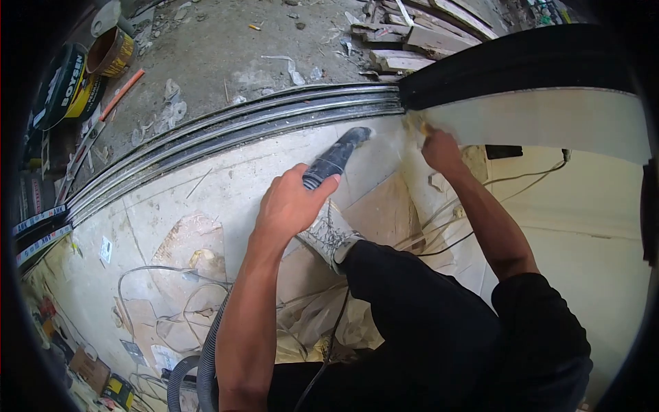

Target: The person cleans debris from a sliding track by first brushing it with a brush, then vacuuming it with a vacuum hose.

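Note:
My left hand [294, 202] is wrapped round the dark vacuum hose nozzle [333, 161]. Its tip rests at the pale floor beside the metal sliding-door track [240, 123]. At the track's right end, where it meets the wall, my right hand [443, 150] is closed on a small yellowish brush [416, 128], smeared by motion. Below my left hand is my dusty shoe [328, 233]. The grey ribbed vacuum hose [209, 350] runs beside my left forearm.
Paint buckets [72, 86] and an orange-handled tool [122, 94] lie beyond the track at left. Stacked wood boards [429, 38] are at the back. Loose cables [171, 268], cardboard [189, 244] and crumpled plastic sheeting [350, 319] cover parts of the floor. A pale wall [583, 199] stands at right.

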The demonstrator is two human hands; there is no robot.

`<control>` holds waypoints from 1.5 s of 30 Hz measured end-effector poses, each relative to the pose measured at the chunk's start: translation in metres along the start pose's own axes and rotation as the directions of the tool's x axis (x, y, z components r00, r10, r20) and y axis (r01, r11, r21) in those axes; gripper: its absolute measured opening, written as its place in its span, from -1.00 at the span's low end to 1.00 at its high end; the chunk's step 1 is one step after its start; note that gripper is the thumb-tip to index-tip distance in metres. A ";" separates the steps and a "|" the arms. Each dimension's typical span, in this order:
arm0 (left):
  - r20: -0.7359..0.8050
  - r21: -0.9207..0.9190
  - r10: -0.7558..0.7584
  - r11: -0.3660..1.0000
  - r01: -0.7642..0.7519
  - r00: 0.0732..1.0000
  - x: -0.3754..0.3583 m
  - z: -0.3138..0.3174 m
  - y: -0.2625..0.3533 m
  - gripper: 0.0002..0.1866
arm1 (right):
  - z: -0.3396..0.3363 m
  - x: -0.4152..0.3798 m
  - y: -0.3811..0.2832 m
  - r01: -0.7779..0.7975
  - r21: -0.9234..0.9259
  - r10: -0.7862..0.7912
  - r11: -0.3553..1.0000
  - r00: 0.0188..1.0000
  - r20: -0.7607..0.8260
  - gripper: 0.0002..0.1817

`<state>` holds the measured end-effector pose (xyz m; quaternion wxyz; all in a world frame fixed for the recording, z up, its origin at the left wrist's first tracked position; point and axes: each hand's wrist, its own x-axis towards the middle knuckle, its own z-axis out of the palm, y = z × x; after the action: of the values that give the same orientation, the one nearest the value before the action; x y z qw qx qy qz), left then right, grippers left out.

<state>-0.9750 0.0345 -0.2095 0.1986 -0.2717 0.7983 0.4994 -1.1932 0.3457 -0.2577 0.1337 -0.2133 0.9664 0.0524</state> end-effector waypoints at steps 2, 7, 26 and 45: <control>0.034 -0.020 -0.007 1.000 0.008 0.999 0.003 0.005 -0.001 -0.30 | 0.008 0.007 -0.016 -0.111 -0.032 0.112 0.993 0.994 0.020 -0.58; 0.072 -0.002 -0.041 0.999 0.041 0.997 0.001 0.001 0.005 -0.17 | 0.017 -0.011 -0.023 0.075 -0.290 -0.007 0.954 0.973 0.230 -0.60; -0.025 -0.078 -0.055 0.996 0.053 0.998 0.067 0.036 0.001 -0.21 | 0.000 0.091 -0.034 -0.113 0.096 0.108 0.989 0.993 0.054 -0.72; -0.067 0.077 -0.082 0.993 0.087 0.994 0.047 -0.009 0.021 -0.31 | -0.031 0.150 -0.028 0.076 -0.245 0.013 0.967 0.940 0.342 -0.64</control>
<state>-1.0253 0.0226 -0.2193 0.2046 -0.3129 0.8112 0.4496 -1.3196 0.2560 -0.2713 0.2711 -0.2318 0.9103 0.2099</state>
